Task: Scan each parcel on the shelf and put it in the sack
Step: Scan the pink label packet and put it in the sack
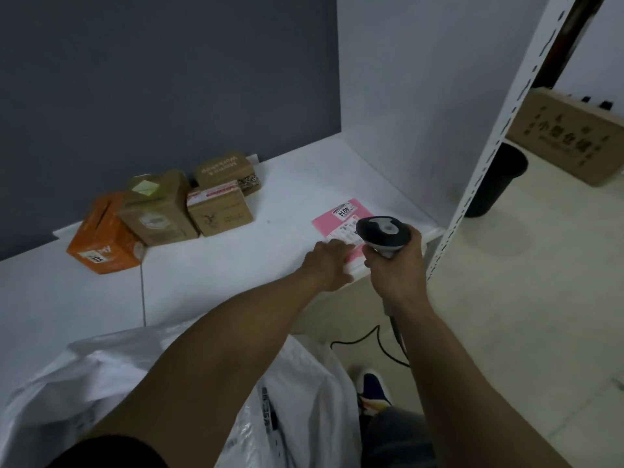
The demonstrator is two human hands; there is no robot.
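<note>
A flat pink parcel [332, 220] with white labels lies at the right end of the white shelf [236, 265]. My left hand [329, 263] rests on its near edge, fingers spread over it. My right hand [396, 265] grips a grey barcode scanner [383, 233] just above the parcel, head pointing down at the label. Further left on the shelf stand an orange box [103, 241] and three brown cardboard boxes [158, 211], [219, 211], [226, 170]. The white plastic sack [297, 400] lies below the shelf in front of me.
A white perforated shelf upright [499, 146] rises right of the scanner. Behind it on the floor are a black bin [496, 180] and a large cardboard box [567, 136]. The scanner's black cable [378, 339] trails across the floor. My shoe [373, 390] shows beside the sack.
</note>
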